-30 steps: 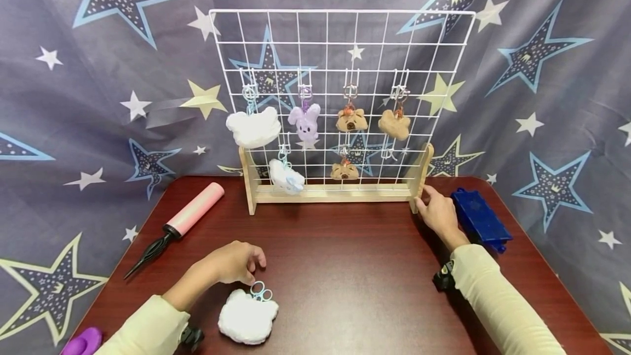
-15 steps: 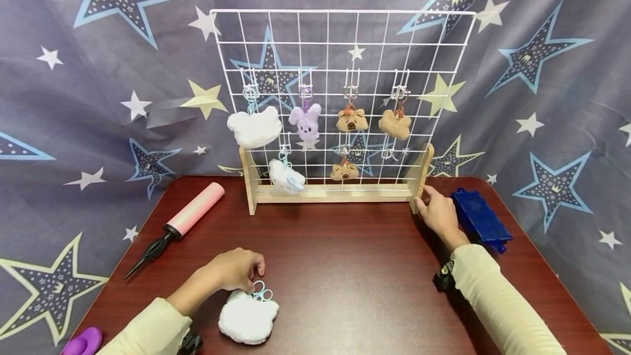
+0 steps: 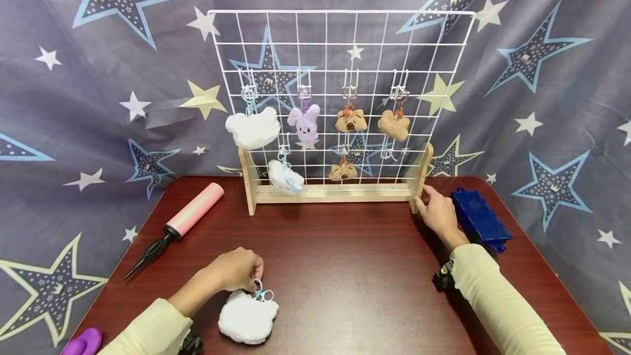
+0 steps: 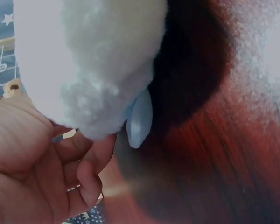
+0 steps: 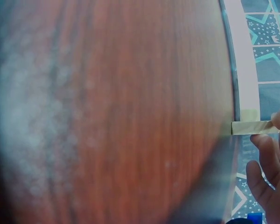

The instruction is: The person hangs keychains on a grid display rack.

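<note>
A fluffy white plush keychain (image 3: 248, 318) lies on the table at the front left. My left hand (image 3: 234, 269) pinches one of its pale blue rings (image 3: 258, 285) between thumb and finger. In the left wrist view the white plush (image 4: 93, 56) covers those fingertips, and a light blue flap (image 4: 140, 121) sticks out beside it. My right hand (image 3: 437, 211) grips the right wooden foot (image 3: 420, 179) of the white wire grid stand. Seen from the right wrist, thumb and fingers sit on opposite sides of that wooden foot (image 5: 252, 127).
On the grid hang a white plush (image 3: 253, 127), a purple bunny (image 3: 304, 124), several brown bear plushes (image 3: 351, 120) and a lower white plush (image 3: 286, 177). A pink balloon pump (image 3: 197, 210) lies left, a blue case (image 3: 480, 217) right. A purple object (image 3: 84, 341) is at the lower left.
My left hand has come down to the plush's rings and taken hold of one, which now stands tilted up. The right hand has stayed on the stand.
</note>
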Demonstrator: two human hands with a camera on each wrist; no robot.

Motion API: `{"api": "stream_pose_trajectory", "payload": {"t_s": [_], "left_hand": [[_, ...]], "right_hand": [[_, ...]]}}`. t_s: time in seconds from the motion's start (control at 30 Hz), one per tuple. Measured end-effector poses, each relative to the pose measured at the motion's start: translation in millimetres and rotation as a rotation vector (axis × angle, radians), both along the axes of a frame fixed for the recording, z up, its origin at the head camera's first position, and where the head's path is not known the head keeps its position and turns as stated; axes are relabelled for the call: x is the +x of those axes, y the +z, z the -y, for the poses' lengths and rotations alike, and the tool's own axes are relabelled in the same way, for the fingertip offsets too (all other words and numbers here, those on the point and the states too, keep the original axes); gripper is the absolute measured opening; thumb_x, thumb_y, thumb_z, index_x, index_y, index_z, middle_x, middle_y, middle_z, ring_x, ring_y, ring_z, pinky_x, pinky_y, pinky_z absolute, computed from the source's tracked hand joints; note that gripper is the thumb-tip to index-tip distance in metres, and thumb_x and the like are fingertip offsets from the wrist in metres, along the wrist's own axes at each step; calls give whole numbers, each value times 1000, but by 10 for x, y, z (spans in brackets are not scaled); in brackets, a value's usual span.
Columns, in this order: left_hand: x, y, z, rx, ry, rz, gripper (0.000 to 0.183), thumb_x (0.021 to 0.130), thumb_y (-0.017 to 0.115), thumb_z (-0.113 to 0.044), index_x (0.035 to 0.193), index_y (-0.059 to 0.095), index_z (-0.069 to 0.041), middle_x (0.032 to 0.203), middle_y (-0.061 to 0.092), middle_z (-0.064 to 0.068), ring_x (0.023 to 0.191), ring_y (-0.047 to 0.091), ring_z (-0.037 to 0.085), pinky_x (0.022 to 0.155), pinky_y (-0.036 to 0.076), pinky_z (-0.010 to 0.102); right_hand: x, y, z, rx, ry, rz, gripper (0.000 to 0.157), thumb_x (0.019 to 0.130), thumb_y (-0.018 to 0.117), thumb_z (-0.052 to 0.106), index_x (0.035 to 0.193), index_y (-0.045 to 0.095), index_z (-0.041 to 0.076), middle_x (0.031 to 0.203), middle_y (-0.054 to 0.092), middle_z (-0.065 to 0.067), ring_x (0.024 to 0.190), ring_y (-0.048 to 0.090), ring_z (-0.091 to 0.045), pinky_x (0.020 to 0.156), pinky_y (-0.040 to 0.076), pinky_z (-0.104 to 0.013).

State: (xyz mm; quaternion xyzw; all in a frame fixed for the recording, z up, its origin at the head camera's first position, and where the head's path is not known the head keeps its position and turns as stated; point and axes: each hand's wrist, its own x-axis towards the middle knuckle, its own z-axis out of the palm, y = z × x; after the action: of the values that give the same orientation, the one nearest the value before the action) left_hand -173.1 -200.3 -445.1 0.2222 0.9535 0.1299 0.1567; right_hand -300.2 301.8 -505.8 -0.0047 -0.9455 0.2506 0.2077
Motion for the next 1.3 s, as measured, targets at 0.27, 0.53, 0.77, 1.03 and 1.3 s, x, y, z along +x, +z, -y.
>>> {"api": "stream_pose_trajectory", "payload": {"t_s": [0.27,0.53,0.77,1.03,1.3], "left_hand": [[-68,102,43,138,-74,50,21,71,80,-5,75,64,-19,61,59,-15,58,52,0,54,41,21],[-159,208,-20,278,-126,41,17,84,73,-4,91,66,-17,65,59,-15,57,48,-3,51,39,18],[-245,295,-179,321,-181,-35,21,87,69,-3,103,68,-17,73,67,-11,64,56,-3,56,47,18],[-351,403,-461,359,-229,-98,19,91,69,-7,107,70,-18,83,74,-9,76,66,-2,65,51,18],[-432,488,-713,372,-240,-152,18,94,68,-9,109,71,-19,86,77,-7,79,68,0,69,51,20]], "right_hand": [[1,-2,-1,0,-6,9,42,94,68,24,133,62,11,95,79,-16,94,72,-47,78,53,-62],[6,-6,-7,-1,-6,10,42,94,68,23,134,62,11,94,79,-15,93,72,-47,78,53,-61],[-1,-3,-9,-2,-5,-9,41,93,69,24,132,63,11,92,79,-16,90,72,-47,76,53,-61],[2,5,-9,-4,-1,-5,41,94,69,23,132,63,10,92,79,-16,91,73,-47,77,53,-61],[12,6,-12,-3,-2,-1,41,94,69,22,133,63,10,92,79,-16,91,73,-46,77,53,-61]]}}
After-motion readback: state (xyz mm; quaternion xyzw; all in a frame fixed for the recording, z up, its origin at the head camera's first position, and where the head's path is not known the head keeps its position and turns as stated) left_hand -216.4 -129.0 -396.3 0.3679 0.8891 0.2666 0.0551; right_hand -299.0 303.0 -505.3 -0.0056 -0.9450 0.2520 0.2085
